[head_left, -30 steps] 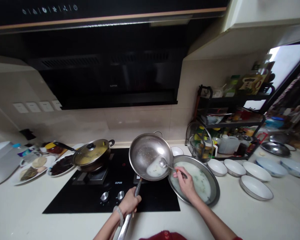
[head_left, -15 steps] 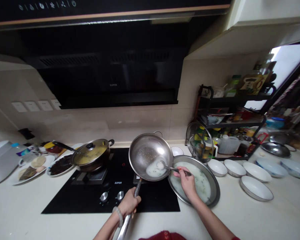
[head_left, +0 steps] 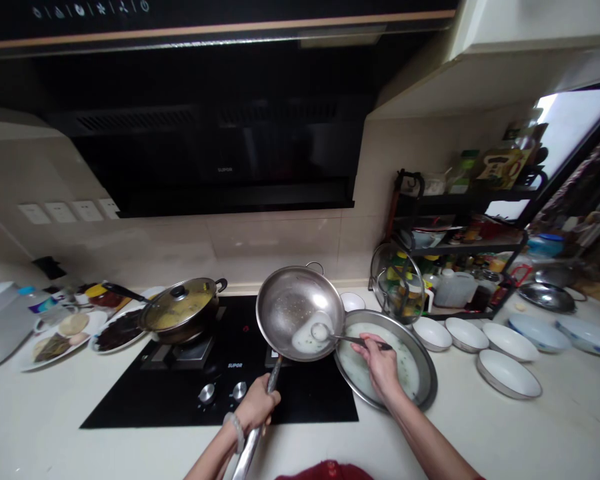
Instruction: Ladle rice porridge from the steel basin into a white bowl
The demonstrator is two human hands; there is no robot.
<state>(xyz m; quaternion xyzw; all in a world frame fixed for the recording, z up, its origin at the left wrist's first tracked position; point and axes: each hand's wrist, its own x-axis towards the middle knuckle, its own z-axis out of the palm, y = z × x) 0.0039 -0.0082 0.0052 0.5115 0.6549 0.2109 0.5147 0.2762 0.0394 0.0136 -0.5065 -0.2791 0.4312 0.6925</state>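
My left hand (head_left: 259, 403) is wrapped round the long handle of a steel wok (head_left: 291, 293), which is tilted to the right above the stove. A pool of whitish soup (head_left: 306, 339) with green bits lies in its lower right side. My right hand (head_left: 381, 367) grips a ladle (head_left: 351, 339) by its dark handle; the ladle's bowl is in the wok's soup. Below that hand a wide metal basin (head_left: 429, 387) holds more of the same whitish liquid, and the wok's right edge overlaps its rim in view.
A lidded pan (head_left: 183, 313) stands on the left burner of the black stove (head_left: 220, 415). Plates of food (head_left: 93, 327) lie further left. Several white bowls (head_left: 509, 375) line the counter at right, before a spice rack (head_left: 460, 250). The range hood (head_left: 220, 160) hangs above.
My right hand and the ladle have shifted slightly, the ladle's handle now lying flatter and further right. The wok, held by my left hand, stays nearly in place.
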